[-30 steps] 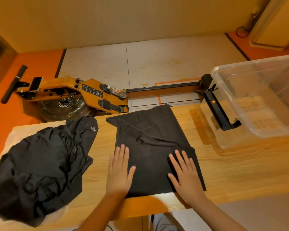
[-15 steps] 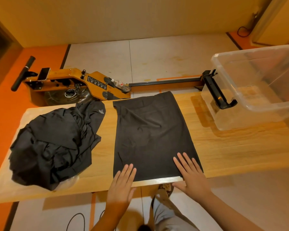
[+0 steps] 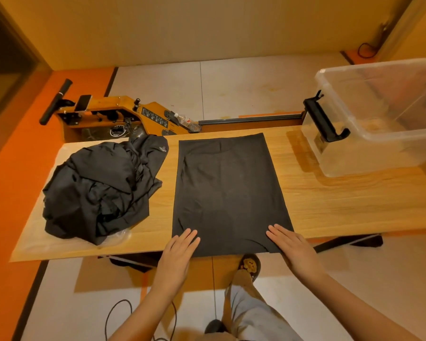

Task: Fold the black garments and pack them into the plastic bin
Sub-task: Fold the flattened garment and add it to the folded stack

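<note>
- Two hands lie palm-down at the near edge of the counter (image 3: pixel 330 200), fingers straight and close together, neither curled round anything.
- On one side, the left hand (image 3: pixel 180 252) rests its fingertips on the near left corner of the flat black garment (image 3: pixel 229 193), with palm and wrist out past the counter's edge.
- On the other, the right hand (image 3: pixel 290 244) lays its fingers flat on the near right corner of the same garment, the heel of the hand also off the edge.
- Between the hands at its near hem, the flat black garment runs away from them as a smooth, roughly rectangular sheet, reaching almost to the counter's far edge. A few shallow creases show just ahead of the left hand.
- Well to the left of the left hand and farther off, the pile of black garments (image 3: pixel 101 190) sits crumpled in a heap, with bare wood between it and the flat one.
- A bit of clear plastic wrap (image 3: pixel 119 236) peeks out from under the pile's near side.
- Far ahead and to the right of the right hand, the plastic bin (image 3: pixel 379 114) stands on the counter's end. It is transparent, the wood grain shows through it, and a black latch (image 3: pixel 325 119) sits on its near left wall.
- Beyond the counter, ahead of the left hand, an orange rowing machine (image 3: pixel 123 116) lies on the floor.
- Below and between the hands, a sandalled foot (image 3: pixel 250 263) stands on the floor.
</note>
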### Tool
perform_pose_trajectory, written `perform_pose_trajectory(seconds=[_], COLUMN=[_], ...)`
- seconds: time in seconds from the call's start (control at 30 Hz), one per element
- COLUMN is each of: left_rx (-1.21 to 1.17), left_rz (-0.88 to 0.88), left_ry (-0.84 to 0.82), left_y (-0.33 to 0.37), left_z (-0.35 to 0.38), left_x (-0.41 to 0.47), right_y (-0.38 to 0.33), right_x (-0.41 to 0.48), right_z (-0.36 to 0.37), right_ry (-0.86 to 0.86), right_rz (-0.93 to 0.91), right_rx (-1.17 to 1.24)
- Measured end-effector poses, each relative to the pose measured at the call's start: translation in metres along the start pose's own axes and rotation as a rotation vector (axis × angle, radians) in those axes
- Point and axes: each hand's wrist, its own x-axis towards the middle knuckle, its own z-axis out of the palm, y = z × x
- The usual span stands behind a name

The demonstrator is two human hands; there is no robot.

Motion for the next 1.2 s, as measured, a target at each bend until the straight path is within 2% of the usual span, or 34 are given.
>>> perform_pose_trajectory(seconds=[0.13, 0.2, 0.33, 0.4, 0.63, 0.73, 0.83, 0.9, 0.97, 1.1, 1.2], left_rx=[-0.135, -0.231, -0.531, -0.688, -0.97, -1.135, -1.222, -1.245, -1.214, -0.966, -0.926], left_rz=[-0.025, -0.111, -0.192, -0.234, -0.357, -0.536, -0.695, -0.785, -0.808, -0.741, -0.754], left_ry=[0.018, 0.002, -0.073, -0.052, -0.145, -0.13, -0.109, -0.062, -0.046, -0.026, -0.007], left_y=[0.003, 0.004, -0.008, -0.015, -0.055, -0.072, -0.079, -0.085, -0.089, -0.087, -0.083], left_z=[-0.019, -0.031, -0.058, -0.076, -0.138, -0.135, -0.109, -0.094, -0.088, -0.082, -0.085], left_x=[-0.006, -0.004, 0.018, 0.038, 0.162, 0.218, 0.239, 0.241, 0.243, 0.245, 0.25], right_y=[-0.003, -0.006, -0.006, -0.004, 0.022, 0.043, 0.065, 0.078, 0.081, 0.079, 0.079], right_x=[-0.003, -0.004, 0.01, 0.028, 0.169, 0.231, 0.256, 0.261, 0.264, 0.267, 0.267], right_z=[-0.015, -0.027, -0.05, -0.065, -0.116, -0.102, -0.068, -0.047, -0.04, -0.043, -0.044], right_ry=[0.032, -0.002, -0.011, -0.006, -0.066, -0.062, -0.103, -0.096, -0.076, -0.026, -0.015], right_rz=[0.091, 0.198, 0.333, 0.364, 0.44, 0.625, 0.816, 0.868, 0.849, 0.734, 0.705], right_rx=[0.173, 0.273, 0.536, 0.655, 0.937, 1.081, 0.995, 0.915, 0.879, 0.686, 0.649])
